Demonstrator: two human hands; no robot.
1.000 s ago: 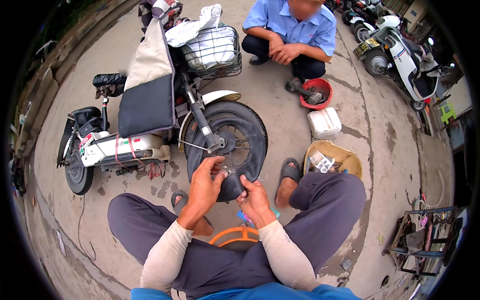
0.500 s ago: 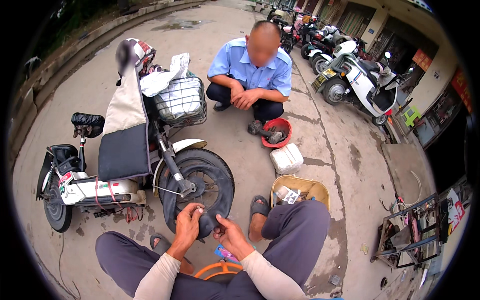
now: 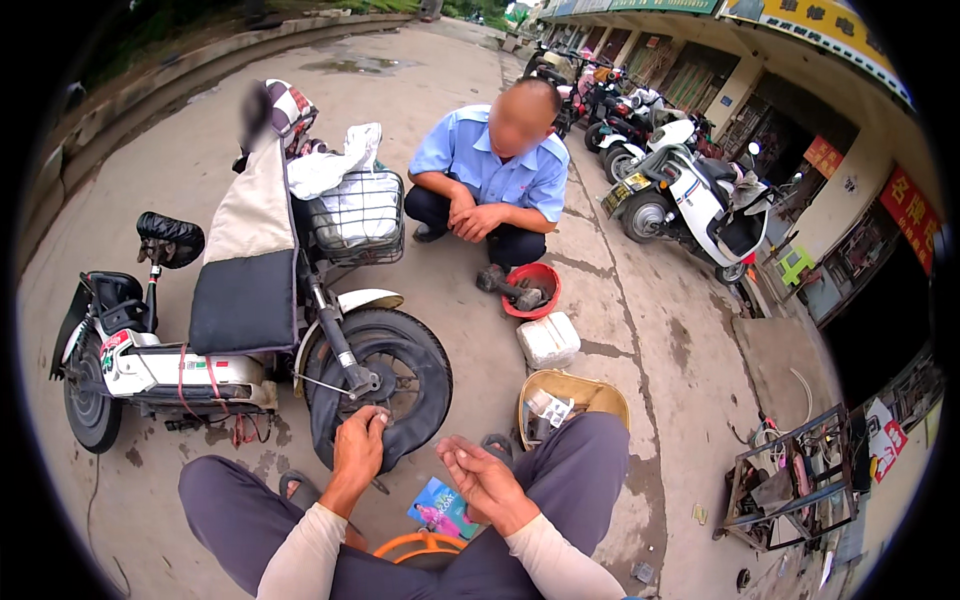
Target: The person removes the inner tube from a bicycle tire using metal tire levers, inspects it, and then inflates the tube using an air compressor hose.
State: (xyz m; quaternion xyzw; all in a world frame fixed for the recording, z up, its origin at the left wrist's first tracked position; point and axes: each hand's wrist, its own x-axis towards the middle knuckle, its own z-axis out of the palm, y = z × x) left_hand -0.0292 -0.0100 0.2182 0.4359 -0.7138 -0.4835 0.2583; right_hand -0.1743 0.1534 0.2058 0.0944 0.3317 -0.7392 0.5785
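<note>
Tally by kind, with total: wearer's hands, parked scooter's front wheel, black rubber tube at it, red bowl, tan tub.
Left hand and right hand: 2
Front wheel: 1
Black rubber tube: 1
Red bowl: 1
Tan tub: 1
Total: 6

Crouching person (image 3: pixel 492 175): was at one o'clock from the front wheel (image 3: pixel 394 376).
Basin (image 3: pixel 552 296): sat at two o'clock.
Tub (image 3: pixel 598 397): stood at three o'clock.
</note>
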